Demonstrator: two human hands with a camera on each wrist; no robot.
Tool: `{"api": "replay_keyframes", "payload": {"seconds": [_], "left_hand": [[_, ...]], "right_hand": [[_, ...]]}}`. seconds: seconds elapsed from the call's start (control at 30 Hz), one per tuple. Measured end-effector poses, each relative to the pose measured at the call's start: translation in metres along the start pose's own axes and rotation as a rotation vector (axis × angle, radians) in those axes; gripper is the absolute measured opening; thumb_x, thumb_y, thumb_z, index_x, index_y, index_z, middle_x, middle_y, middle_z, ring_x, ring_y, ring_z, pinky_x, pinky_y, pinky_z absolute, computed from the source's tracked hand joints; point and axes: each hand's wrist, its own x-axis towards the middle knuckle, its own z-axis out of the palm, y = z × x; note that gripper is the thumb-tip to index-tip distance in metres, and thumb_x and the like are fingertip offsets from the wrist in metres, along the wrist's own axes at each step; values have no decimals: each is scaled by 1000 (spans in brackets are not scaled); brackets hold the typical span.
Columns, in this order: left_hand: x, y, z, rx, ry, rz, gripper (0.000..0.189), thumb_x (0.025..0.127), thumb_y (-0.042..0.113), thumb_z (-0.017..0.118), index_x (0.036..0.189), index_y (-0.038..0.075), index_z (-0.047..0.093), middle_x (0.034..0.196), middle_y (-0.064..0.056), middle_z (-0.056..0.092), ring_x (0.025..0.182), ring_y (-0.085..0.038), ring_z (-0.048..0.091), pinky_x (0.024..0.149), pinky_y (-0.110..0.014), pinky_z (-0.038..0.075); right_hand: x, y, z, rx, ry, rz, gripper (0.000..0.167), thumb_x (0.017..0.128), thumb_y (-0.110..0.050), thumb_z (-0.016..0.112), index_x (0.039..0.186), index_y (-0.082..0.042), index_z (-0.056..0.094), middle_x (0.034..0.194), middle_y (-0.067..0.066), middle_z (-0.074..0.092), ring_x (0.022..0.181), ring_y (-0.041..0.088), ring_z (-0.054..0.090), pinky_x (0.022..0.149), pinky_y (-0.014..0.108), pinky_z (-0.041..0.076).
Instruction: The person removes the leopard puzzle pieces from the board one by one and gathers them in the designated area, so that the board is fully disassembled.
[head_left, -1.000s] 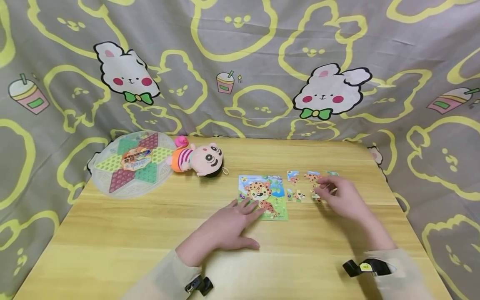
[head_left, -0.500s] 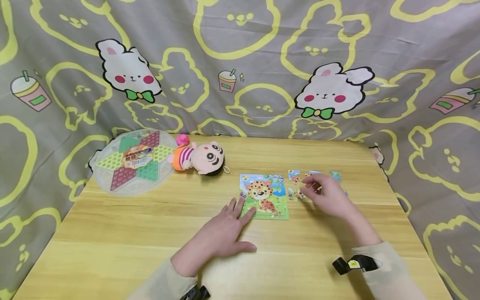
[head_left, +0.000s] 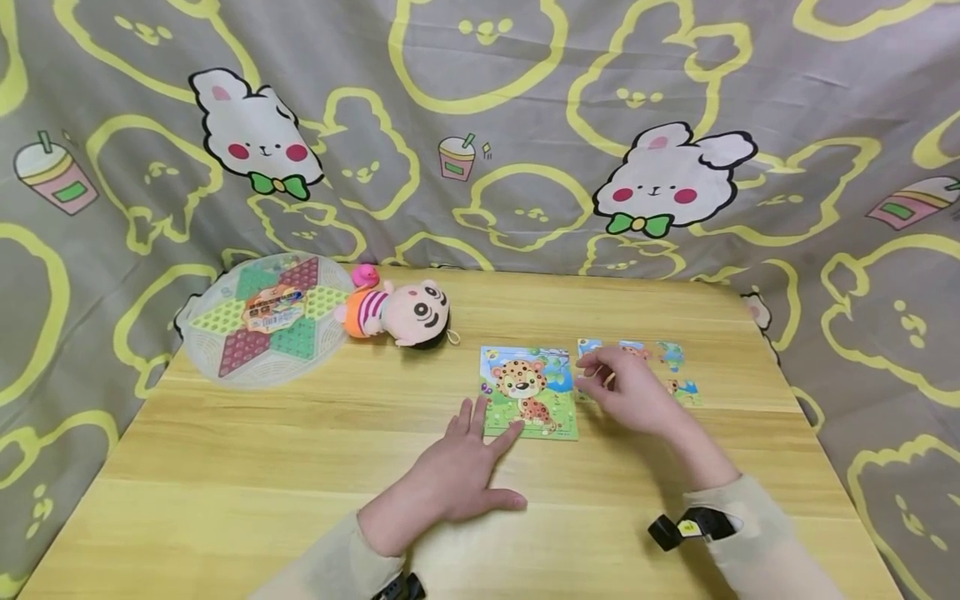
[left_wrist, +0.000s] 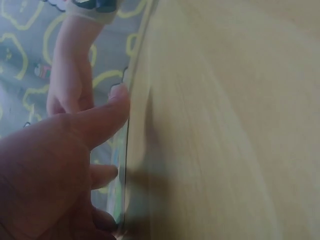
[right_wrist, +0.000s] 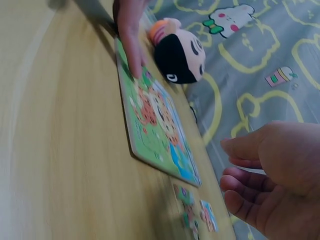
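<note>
A square picture board (head_left: 528, 387) with a cartoon leopard lies flat on the wooden table. My left hand (head_left: 457, 475) rests at its lower left, fingers spread, with fingertips on or against the board's edge. Several loose puzzle pieces (head_left: 670, 356) lie just right of the board. My right hand (head_left: 630, 392) is over the left ones and hides some of them. In the right wrist view the thumb and loosely bent fingers of the right hand (right_wrist: 280, 180) stand apart, and I see nothing between them. A few pieces (right_wrist: 208, 216) show below the board there.
A plush doll (head_left: 397, 314) lies on its back behind and left of the board. Beside it are a small pink rubber duck (head_left: 365, 276) and a round Chinese checkers board (head_left: 270, 321). A patterned curtain (head_left: 525, 108) hangs behind the wooden table (head_left: 247, 483).
My right hand has moved left from the right-hand pieces to those beside the board. The left hand has slid back slightly, uncovering more of the leopard picture.
</note>
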Motion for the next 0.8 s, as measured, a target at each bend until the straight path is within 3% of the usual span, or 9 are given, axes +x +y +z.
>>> {"api": "replay_keyframes", "payload": {"seconds": [0.2, 0.43, 0.6, 0.8], "left_hand": [[4, 3, -2, 46, -10, 7, 106, 86, 78, 68, 169, 25, 29, 167, -38, 11, 152, -58, 18, 122, -57, 33], [6, 2, -3, 75, -15, 6, 106, 85, 77, 70, 169, 25, 32, 165, -41, 16, 151, -59, 21, 121, -57, 34], [7, 2, -4, 86, -13, 11, 106, 84, 77, 71, 169, 26, 32, 164, -42, 18, 150, -60, 23, 120, -57, 35], [8, 3, -3, 106, -10, 11, 107, 84, 78, 71, 169, 27, 32, 163, -42, 20, 150, -59, 25, 120, -57, 36]], "right_hand": [[11, -16, 15, 16, -85, -48, 21, 99, -7, 76, 116, 3, 71, 96, 3, 68, 83, 17, 63, 70, 30, 58], [28, -32, 39, -37, -194, -119, 27, 99, -12, 75, 121, 4, 71, 104, 7, 70, 87, 14, 63, 77, 33, 58], [39, -38, 54, -68, -257, -148, 27, 97, -13, 78, 119, 2, 72, 105, 7, 69, 93, 19, 64, 83, 36, 58], [47, -42, 66, -109, -309, -174, 30, 94, -15, 83, 117, 0, 74, 97, 3, 67, 84, 16, 61, 78, 32, 55]]}}
